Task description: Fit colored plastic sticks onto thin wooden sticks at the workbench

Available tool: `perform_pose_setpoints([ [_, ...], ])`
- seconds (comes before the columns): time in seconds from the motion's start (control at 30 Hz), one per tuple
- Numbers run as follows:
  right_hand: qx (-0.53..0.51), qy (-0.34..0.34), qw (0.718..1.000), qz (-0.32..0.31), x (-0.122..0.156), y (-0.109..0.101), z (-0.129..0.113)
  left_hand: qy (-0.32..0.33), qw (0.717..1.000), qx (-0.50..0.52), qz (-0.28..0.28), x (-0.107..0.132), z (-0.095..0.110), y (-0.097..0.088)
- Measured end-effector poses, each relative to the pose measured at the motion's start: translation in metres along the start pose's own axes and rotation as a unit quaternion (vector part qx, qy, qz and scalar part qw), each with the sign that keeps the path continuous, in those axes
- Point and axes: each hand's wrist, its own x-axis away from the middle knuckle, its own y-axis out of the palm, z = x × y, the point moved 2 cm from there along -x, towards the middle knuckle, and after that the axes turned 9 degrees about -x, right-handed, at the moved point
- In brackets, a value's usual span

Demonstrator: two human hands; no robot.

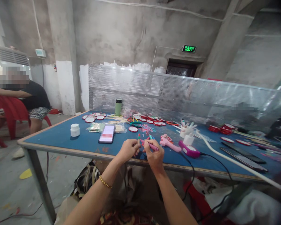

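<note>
Near the table's front edge, my left hand (129, 149) pinches a short thin stick (139, 138) upright; its upper end shows red and green. Close on the right, my right hand (155, 156) is closed around a pink pen (152, 145), held like a writing tool with its tip toward the stick. Whether the tip touches the stick I cannot tell. Behind the hands lies a pile of small pink and blue pieces (148, 128). A pink handheld tool (170, 144) rests just right of my right hand.
On the blue table (61, 137) are a white jar (75, 130), a phone (107, 133), a green bottle (118, 107) and several red-rimmed discs (133, 129). A purple device (189, 149) trails a black cable. A pale hose (224, 159) crosses the right side. A person (37, 97) sits at left.
</note>
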Motion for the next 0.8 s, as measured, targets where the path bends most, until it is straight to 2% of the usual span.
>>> perform_pose_setpoints([
  [0.57, -0.015, -0.010, 1.000, -0.003, 0.0006, 0.0004, -0.0007, 0.002, 1.000, -0.011, 0.002, -0.0004, -0.0007, 0.0001],
  [0.8, -0.015, -0.023, 0.999, 0.029, 0.0007, -0.0009, -0.0044, 0.002, 1.000, 0.000, -0.006, -0.0013, -0.0049, 0.0017],
])
